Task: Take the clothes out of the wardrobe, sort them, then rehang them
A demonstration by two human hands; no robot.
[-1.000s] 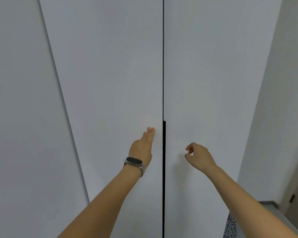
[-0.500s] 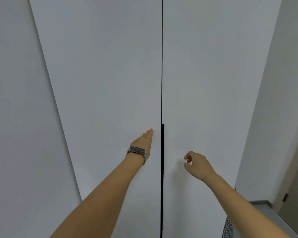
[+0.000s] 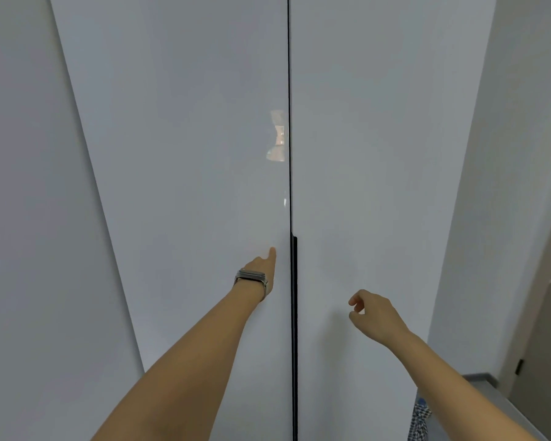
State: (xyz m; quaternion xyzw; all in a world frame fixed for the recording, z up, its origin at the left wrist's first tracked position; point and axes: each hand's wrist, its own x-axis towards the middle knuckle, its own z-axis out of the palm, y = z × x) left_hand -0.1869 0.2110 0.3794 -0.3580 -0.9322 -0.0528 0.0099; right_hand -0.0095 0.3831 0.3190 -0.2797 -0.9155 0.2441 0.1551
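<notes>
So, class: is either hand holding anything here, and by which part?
Nothing is held. The left hand reaches flat toward the white wardrobe door; the right hand hangs loosely curled.

Two tall glossy white wardrobe doors point(image 3: 188, 154) are standing closed and blocking the whole way in, meeting at a thin dark seam. A narrow black vertical handle groove point(image 3: 295, 313) is opening up along the lower seam, offering fingertips the only gap. The left hand point(image 3: 263, 270) is reaching flat just beside that groove, while the loosely curled right hand point(image 3: 374, 313) is hanging in free air before the right door.
</notes>
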